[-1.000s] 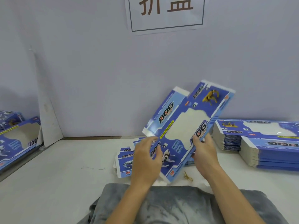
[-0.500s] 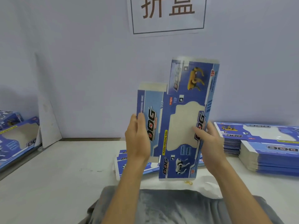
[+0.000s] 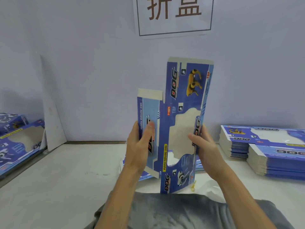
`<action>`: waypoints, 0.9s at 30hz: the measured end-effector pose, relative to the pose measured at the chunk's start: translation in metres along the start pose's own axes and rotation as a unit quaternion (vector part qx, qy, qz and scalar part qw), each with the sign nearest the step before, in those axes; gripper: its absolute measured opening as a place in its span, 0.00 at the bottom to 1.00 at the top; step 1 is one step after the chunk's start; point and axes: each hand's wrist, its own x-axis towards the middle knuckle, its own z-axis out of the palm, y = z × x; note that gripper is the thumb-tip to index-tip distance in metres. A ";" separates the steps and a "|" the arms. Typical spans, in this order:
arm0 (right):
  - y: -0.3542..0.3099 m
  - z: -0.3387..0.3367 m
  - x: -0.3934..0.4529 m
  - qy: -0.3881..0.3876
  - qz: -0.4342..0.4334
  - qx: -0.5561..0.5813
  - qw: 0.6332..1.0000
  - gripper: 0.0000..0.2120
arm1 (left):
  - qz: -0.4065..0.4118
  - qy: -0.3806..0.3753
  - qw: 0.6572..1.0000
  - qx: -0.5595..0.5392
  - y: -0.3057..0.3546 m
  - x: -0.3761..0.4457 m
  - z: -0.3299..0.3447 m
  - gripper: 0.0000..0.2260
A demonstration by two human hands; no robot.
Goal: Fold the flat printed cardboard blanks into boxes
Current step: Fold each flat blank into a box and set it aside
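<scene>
Blank in your hands: you hold one blue printed cardboard blank (image 3: 179,123) upright above the white table (image 3: 66,179), its printed face toward you, its long side running up and down, its bottom edge just above your grey shirt (image 3: 181,212).
Left hand: your left hand (image 3: 140,146) grips the blank's left, pale-blue side panel, thumb across the printed face and the fingers wrapped behind the outer edge.
Right hand: your right hand (image 3: 203,146) grips the blank's right edge, thumb pressed on the front beside the pale window cut-out, the other fingers hidden behind the card.
Blank's shape: the left panel sits lower and shorter than the main panel; the main panel carries a yellow toy dog near its top and a white one near its bottom.
Stacks on the table: to the right of the held blank, well apart from it, two stacks of flat blanks (image 3: 264,146) lie on the table, one partly overlapping the other.
Loose blanks: behind and below the held blank, a few more flat blanks (image 3: 145,176) lie on the table, mostly hidden.
Left of the blank: far to the left of it, folded boxes (image 3: 18,142) lie at the table's edge.
Small item: a yellow rubber band (image 3: 193,185) lies on the table just beside the blank's lower right corner.
Above the blank: a paper sign (image 3: 175,15) with two large characters hangs on the wall.
</scene>
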 end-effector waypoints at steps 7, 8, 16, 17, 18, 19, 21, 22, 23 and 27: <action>-0.006 0.018 0.001 -0.036 -0.029 -0.012 0.999 0.30 | 0.028 -0.102 0.990 0.097 -0.003 -0.006 0.018 0.32; -0.008 0.018 0.001 -0.034 -0.032 -0.012 0.999 0.30 | 0.042 -0.066 0.991 0.105 -0.003 -0.005 0.019 0.30; -0.019 0.029 -0.002 -0.012 -0.062 -0.034 0.997 0.28 | 0.077 0.124 0.983 0.107 -0.003 0.000 0.008 0.26; -0.019 0.030 -0.002 -0.012 -0.065 -0.051 0.996 0.26 | 0.073 0.121 0.984 0.108 -0.003 0.001 0.006 0.26; -0.021 0.031 -0.002 -0.013 -0.065 -0.066 0.996 0.23 | 0.067 0.115 0.985 0.110 -0.002 0.002 0.005 0.25; -0.022 0.032 -0.003 -0.011 -0.061 -0.075 0.995 0.21 | 0.059 0.108 0.986 0.111 -0.001 0.002 0.005 0.25; -0.022 0.032 -0.003 0.003 -0.052 -0.081 0.995 0.23 | 0.044 0.107 0.987 0.112 0.000 0.003 0.005 0.27; -0.022 0.034 -0.003 0.021 -0.052 -0.087 0.995 0.26 | 0.042 0.117 0.986 0.115 0.000 0.004 0.006 0.29; -0.023 0.036 -0.003 0.050 -0.058 -0.104 0.992 0.29 | 0.045 0.136 0.983 0.119 0.001 0.004 0.007 0.30; -0.033 0.057 -0.008 0.200 -0.167 -0.222 0.940 0.29 | 0.076 0.243 0.961 0.107 0.006 0.005 0.014 0.31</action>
